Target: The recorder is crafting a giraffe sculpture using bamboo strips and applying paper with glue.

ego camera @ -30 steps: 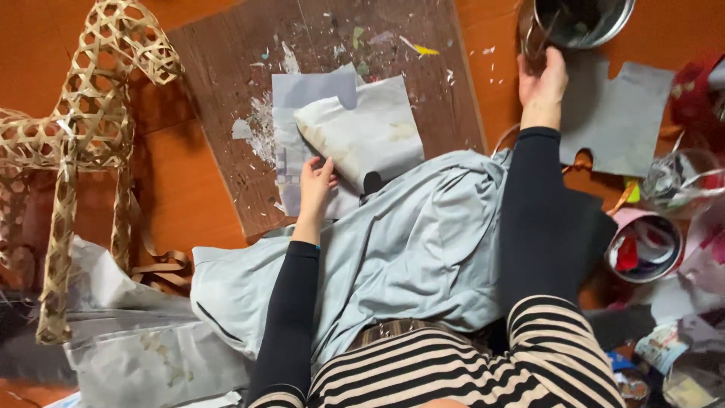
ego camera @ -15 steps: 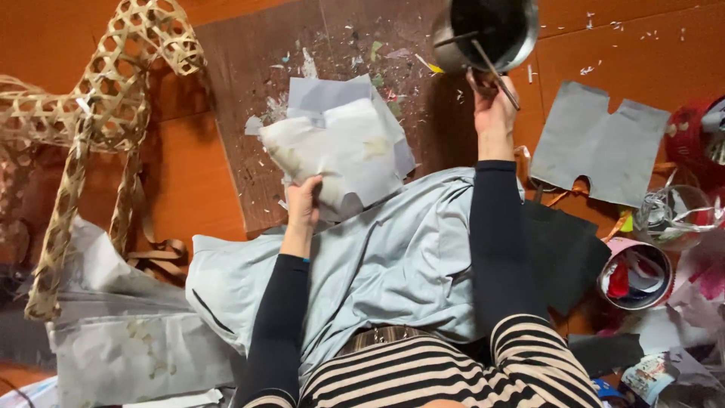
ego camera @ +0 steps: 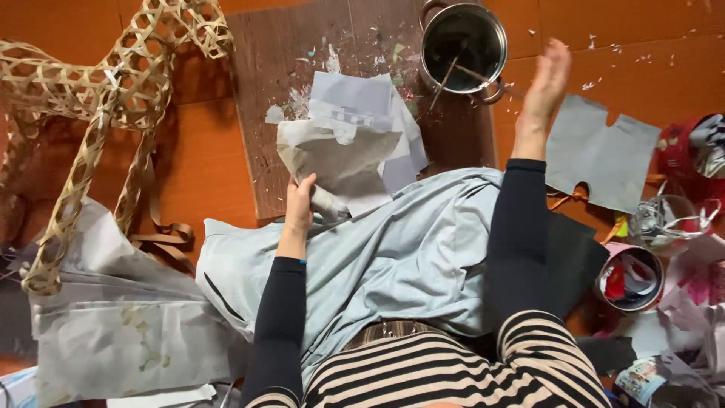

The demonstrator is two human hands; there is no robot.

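Head view: left hand [ego camera: 300, 202] grasping crumpled grey paper [ego camera: 340, 155]; right hand [ego camera: 545, 85] released, beside the round steel pot [ego camera: 463, 44].

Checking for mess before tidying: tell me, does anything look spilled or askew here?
Yes. Torn paper scraps are scattered over the stained wooden board beside the metal pot, and more flecks dot the orange floor.
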